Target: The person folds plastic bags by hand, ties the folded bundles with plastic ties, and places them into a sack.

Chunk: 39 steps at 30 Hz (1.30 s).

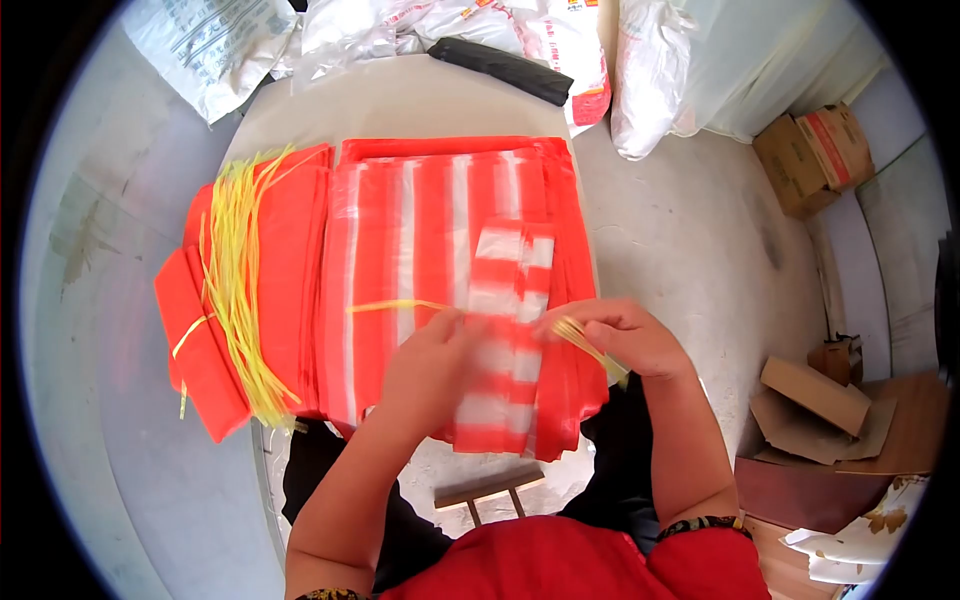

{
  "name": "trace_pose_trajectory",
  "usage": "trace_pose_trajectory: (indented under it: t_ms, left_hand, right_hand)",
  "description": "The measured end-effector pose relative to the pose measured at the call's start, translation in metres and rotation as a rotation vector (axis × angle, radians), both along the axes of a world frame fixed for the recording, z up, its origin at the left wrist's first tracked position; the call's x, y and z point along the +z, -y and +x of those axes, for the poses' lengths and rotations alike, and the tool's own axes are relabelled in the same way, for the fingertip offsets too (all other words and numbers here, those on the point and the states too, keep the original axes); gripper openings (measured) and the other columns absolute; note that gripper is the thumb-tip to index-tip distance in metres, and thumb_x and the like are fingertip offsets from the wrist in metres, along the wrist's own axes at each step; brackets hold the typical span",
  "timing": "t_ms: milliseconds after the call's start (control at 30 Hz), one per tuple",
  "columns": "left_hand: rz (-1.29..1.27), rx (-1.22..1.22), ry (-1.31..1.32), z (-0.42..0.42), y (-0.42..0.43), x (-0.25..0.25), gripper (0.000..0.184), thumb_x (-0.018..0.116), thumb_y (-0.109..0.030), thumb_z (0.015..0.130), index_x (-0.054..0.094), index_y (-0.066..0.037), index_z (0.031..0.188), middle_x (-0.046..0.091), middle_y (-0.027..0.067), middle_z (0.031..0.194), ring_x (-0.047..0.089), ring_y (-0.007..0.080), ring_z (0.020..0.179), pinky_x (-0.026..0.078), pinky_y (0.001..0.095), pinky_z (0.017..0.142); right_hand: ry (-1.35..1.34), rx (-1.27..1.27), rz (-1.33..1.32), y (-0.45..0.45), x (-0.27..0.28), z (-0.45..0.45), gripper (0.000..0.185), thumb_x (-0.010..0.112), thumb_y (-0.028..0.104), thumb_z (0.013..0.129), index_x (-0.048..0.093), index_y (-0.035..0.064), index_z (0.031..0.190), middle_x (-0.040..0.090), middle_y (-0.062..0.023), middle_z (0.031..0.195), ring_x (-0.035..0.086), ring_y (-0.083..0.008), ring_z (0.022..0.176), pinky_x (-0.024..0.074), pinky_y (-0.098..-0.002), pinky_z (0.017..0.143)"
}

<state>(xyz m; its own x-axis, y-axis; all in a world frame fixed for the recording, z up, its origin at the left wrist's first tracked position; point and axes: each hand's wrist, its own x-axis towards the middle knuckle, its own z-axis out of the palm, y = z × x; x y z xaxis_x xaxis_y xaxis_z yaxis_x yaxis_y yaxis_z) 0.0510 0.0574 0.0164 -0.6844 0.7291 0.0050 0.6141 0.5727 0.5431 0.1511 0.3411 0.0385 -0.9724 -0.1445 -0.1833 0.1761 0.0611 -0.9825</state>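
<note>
A folded red-and-white striped strip (500,340) lies upright in the view on a stack of striped plastic sheets (385,230). Over its left edge is my left hand (435,365), blurred, with its fingers closed near a yellow tie (395,304) that sticks out to the left. What those fingers pinch is hidden. At the strip's right edge, my right hand (625,335) holds a yellow tie bundle between curled fingers. Many yellow ties (238,290) lie across the red sheets (290,250) on the left. Beside them sits a red folded bundle (205,350) with a yellow tie round it.
A black roll (502,70) lies at the table's far edge (300,110). White printed bags (215,50) stand behind it. Cardboard boxes (815,155) are at the back right, and an open carton (815,410) at the right. A wooden stool (490,485) shows below the table.
</note>
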Motion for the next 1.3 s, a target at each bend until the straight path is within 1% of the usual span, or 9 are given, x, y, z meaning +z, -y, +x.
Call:
trace_pose_trajectory:
  t_ms: [133,400,500,600,800,900,1000,1100,1300]
  left_hand:
    - [0.032,0.078,-0.212,-0.016,0.003,-0.023,0.039,0.069,-0.012,0.095,0.068,-0.005,0.133,0.066,0.0158,0.132,0.066,0.0342,0.118,0.057,0.0440,0.097]
    - [0.082,0.035,-0.515,-0.032,0.014,-0.022,0.007,0.066,-0.006,0.084,0.060,-0.008,0.081,0.061,0.0085,0.078,0.063,0.0325,0.086,0.049,0.0477,0.071]
    - [-0.051,0.117,-0.297,-0.021,0.023,-0.018,0.006,0.069,-0.007,0.085,0.064,-0.006,0.081,0.066,0.0095,0.082,0.065,0.0342,0.084,0.051,0.0480,0.073]
    - [-0.100,0.123,0.106,-0.013,0.028,0.021,0.012,0.071,-0.010,0.096,0.074,-0.002,0.105,0.074,0.0081,0.093,0.069,0.0262,0.088,0.055,0.0392,0.079]
    - [0.393,0.048,0.704,-0.009,0.035,0.014,0.024,0.067,-0.005,0.101,0.073,-0.003,0.124,0.074,0.0077,0.101,0.064,0.0114,0.091,0.054,0.0286,0.084]
    - [0.390,0.027,0.591,-0.012,0.031,0.012,0.026,0.065,-0.003,0.101,0.071,-0.002,0.127,0.073,0.0110,0.108,0.069,0.0199,0.094,0.055,0.0321,0.086]
    - [0.329,0.053,0.051,-0.009,0.022,0.020,0.028,0.060,-0.001,0.103,0.068,0.001,0.130,0.072,0.0169,0.115,0.071,0.0316,0.103,0.056,0.0369,0.090]
    - [0.279,-0.040,0.120,-0.014,0.016,0.008,0.030,0.059,-0.001,0.102,0.067,0.001,0.130,0.069,0.0214,0.125,0.068,0.0408,0.112,0.056,0.0421,0.094]
    - [0.402,-0.006,0.039,-0.010,0.003,0.005,0.024,0.060,-0.004,0.099,0.068,-0.001,0.121,0.065,0.0203,0.128,0.066,0.0406,0.115,0.055,0.0448,0.093]
  right_hand:
    - [0.040,-0.133,-0.274,0.031,0.010,-0.013,0.037,0.060,0.016,0.107,0.065,0.0012,0.141,0.068,-0.0095,0.137,0.063,-0.0185,0.126,0.0485,-0.0334,0.108]
    - [-0.156,-0.075,0.226,0.069,0.003,-0.036,0.031,0.063,0.010,0.102,0.070,0.0041,0.133,0.070,-0.0072,0.122,0.068,-0.0194,0.104,0.0557,-0.0377,0.090]
    - [-0.310,-0.055,0.470,0.078,-0.005,-0.037,0.031,0.070,0.012,0.097,0.072,0.0059,0.127,0.072,-0.0081,0.115,0.069,-0.0223,0.102,0.0567,-0.0365,0.086]
    - [-0.460,-0.030,0.627,0.084,-0.012,-0.039,0.031,0.074,0.015,0.095,0.073,0.0072,0.125,0.072,-0.0081,0.111,0.069,-0.0254,0.102,0.0574,-0.0369,0.085]
    - [-0.537,0.042,0.735,0.096,-0.024,-0.043,0.018,0.073,0.016,0.095,0.074,0.0076,0.110,0.071,-0.0078,0.101,0.069,-0.0302,0.095,0.0569,-0.0418,0.081]
    - [-0.504,0.037,0.720,0.097,-0.025,-0.044,0.011,0.070,0.016,0.097,0.073,0.0072,0.103,0.070,-0.0089,0.096,0.068,-0.0320,0.093,0.0558,-0.0439,0.080]
    - [-0.481,0.009,0.650,0.098,-0.023,-0.045,0.011,0.067,0.016,0.098,0.072,0.0070,0.102,0.070,-0.0104,0.094,0.067,-0.0333,0.092,0.0550,-0.0449,0.080]
    - [-0.477,-0.050,0.558,0.100,-0.026,-0.043,0.011,0.066,0.015,0.099,0.071,0.0066,0.103,0.070,-0.0111,0.095,0.067,-0.0337,0.092,0.0545,-0.0452,0.080]
    - [-0.458,-0.033,0.541,0.093,-0.021,-0.040,0.009,0.066,0.015,0.099,0.068,0.0070,0.103,0.070,-0.0109,0.096,0.068,-0.0333,0.092,0.0546,-0.0444,0.077]
